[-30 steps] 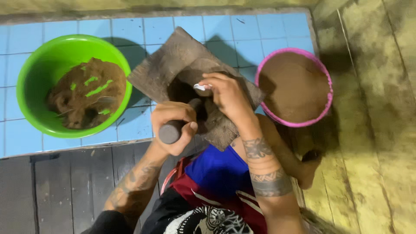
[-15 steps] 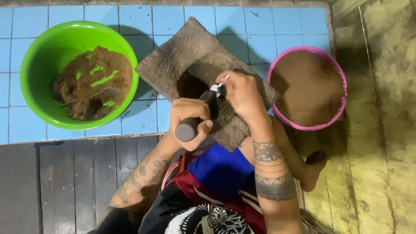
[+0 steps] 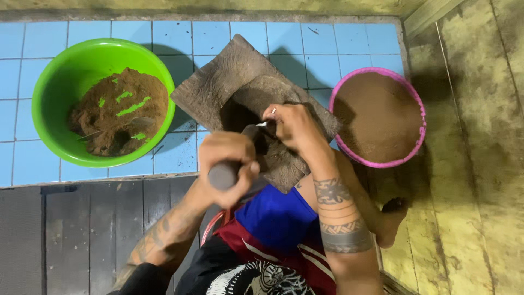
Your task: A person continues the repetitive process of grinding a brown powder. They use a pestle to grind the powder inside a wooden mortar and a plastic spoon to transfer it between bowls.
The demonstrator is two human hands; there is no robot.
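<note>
Gripping pestle point(image 3: 234, 158), both hands closed

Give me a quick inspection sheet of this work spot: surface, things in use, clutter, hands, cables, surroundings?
Surface: blue tiled floor, dark planks nearer the person.
Job's things: stone grinding slab; dark pestle lying on it.
Clutter: green bowl of brown powder with a spoon; pink bowl filled with finer brown powder.
Hands: left hand wrapped around the pestle's near end; right hand on its far end, over the slab.
Cables: nothing seen.
Surroundings: yellowed wooden boards on the right.
</note>
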